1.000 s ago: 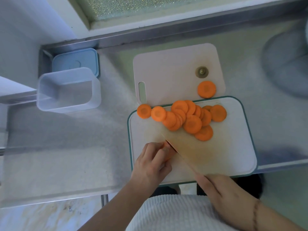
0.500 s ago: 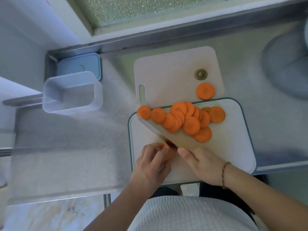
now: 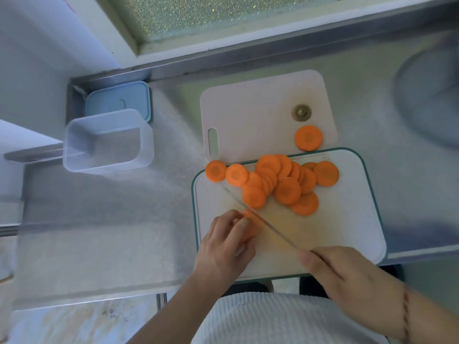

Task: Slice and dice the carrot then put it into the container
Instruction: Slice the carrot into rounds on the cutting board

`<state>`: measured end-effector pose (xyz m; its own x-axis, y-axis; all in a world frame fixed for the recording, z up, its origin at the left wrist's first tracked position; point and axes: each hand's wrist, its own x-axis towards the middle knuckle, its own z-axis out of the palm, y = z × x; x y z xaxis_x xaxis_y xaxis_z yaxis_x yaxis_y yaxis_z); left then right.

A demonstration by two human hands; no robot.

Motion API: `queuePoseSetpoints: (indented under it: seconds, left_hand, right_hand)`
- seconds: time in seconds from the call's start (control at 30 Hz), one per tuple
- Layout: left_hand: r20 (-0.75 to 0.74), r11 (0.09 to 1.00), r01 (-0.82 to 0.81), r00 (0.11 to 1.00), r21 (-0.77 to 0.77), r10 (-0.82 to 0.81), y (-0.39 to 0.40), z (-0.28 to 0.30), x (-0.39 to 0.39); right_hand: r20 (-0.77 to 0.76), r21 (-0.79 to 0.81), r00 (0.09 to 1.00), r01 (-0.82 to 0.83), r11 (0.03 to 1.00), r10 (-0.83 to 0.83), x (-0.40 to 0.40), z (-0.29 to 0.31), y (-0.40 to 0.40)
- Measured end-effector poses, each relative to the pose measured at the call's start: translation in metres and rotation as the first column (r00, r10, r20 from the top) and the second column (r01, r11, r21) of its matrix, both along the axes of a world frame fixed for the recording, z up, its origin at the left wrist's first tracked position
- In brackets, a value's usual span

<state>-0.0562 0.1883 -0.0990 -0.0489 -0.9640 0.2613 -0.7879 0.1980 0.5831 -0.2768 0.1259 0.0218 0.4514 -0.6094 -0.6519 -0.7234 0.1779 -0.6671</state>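
Several round carrot slices (image 3: pixel 285 187) lie piled along the far edge of a white cutting board with a green rim (image 3: pixel 347 219). My left hand (image 3: pixel 227 244) grips a short carrot piece (image 3: pixel 250 225) near the board's left side; my fingers hide most of it. My right hand (image 3: pixel 347 276) holds the knife (image 3: pixel 263 222) by its handle, with the blade lying diagonally against the carrot piece. A clear plastic container (image 3: pixel 106 142) stands open on the steel counter at the left.
A second, pinkish board (image 3: pixel 248 112) lies behind the first, with one carrot slice (image 3: pixel 308 138) and a carrot top (image 3: pixel 301 112) on it. A blue lid (image 3: pixel 119 100) sits behind the container. A round basin (image 3: pixel 432 100) is at the far right.
My right hand has drawn back toward me and to the right, pulling the knife blade across the carrot piece. My left hand has stayed on the carrot.
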Motion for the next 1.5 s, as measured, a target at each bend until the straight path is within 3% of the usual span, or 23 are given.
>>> queuePoseSetpoints:
  seconds: [0.3, 0.7, 0.97, 1.23, 1.5]
  left_hand:
    - [-0.064, 1.000, 0.002, 0.998, 0.000, -0.002, -0.001, 0.001, -0.003]
    - [-0.071, 0.996, 0.027, 0.997, -0.082, -0.032, -0.001, -0.008, -0.004]
    - [-0.044, 0.993, -0.002, 0.999, -0.120, -0.003, 0.000, -0.013, -0.004]
    - [-0.040, 0.993, -0.036, 0.999, -0.114, 0.032, -0.001, -0.008, -0.005]
    - [-0.064, 0.996, -0.023, 0.998, -0.087, 0.017, -0.003, -0.002, -0.001]
  right_hand:
    - [-0.028, -0.048, 0.998, 0.056, 0.997, -0.057, -0.002, -0.012, 0.023]
    - [0.004, -0.072, 1.000, -0.023, 0.997, 0.024, 0.048, -0.042, -0.006]
    - [-0.057, 0.032, 0.998, 0.008, 0.999, -0.007, -0.008, -0.038, 0.023]
    - [-0.038, -0.053, 0.999, -0.024, 0.998, 0.022, 0.052, -0.048, -0.018]
    - [0.053, 0.196, 0.982, 0.168, 0.966, -0.182, 0.039, -0.006, -0.025]
